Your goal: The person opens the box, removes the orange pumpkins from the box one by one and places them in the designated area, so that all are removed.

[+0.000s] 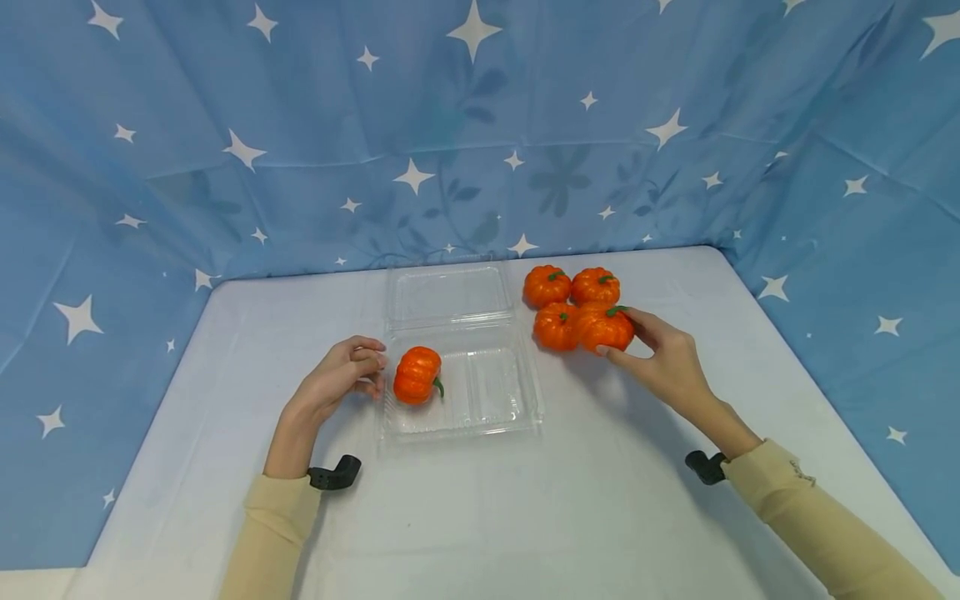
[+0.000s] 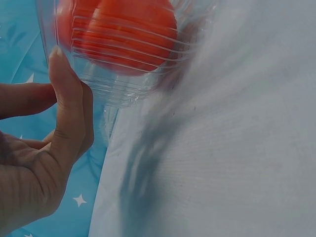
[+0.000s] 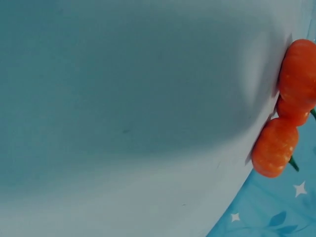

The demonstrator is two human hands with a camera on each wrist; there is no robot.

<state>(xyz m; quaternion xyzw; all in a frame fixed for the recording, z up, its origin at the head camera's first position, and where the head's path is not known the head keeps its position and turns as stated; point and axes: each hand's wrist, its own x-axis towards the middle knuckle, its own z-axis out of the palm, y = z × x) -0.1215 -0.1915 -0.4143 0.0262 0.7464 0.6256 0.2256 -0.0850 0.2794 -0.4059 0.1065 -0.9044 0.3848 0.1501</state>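
In the head view my right hand (image 1: 667, 358) grips a small orange toy pumpkin (image 1: 604, 328) with a green stem, thumb at the near side and fingers at the far side. The pumpkin overlaps its neighbour (image 1: 553, 327) in this view. My left hand (image 1: 341, 375) is beside the left rim of a lidded clear plastic container (image 1: 491, 392), fingers loosely bent. The left wrist view shows a fingertip (image 2: 57, 54) right at the container's edge. One pumpkin (image 1: 417, 375) lies on its side in the container's left part. The right wrist view does not show the hand.
Two further pumpkins, one (image 1: 547, 286) on the left and another (image 1: 596, 286) on the right, sit at the back of the white-covered table (image 1: 480, 517). The container's lid (image 1: 450, 293) lies open behind its base. A blue star-patterned curtain (image 1: 315, 167) surrounds the table's back and sides.
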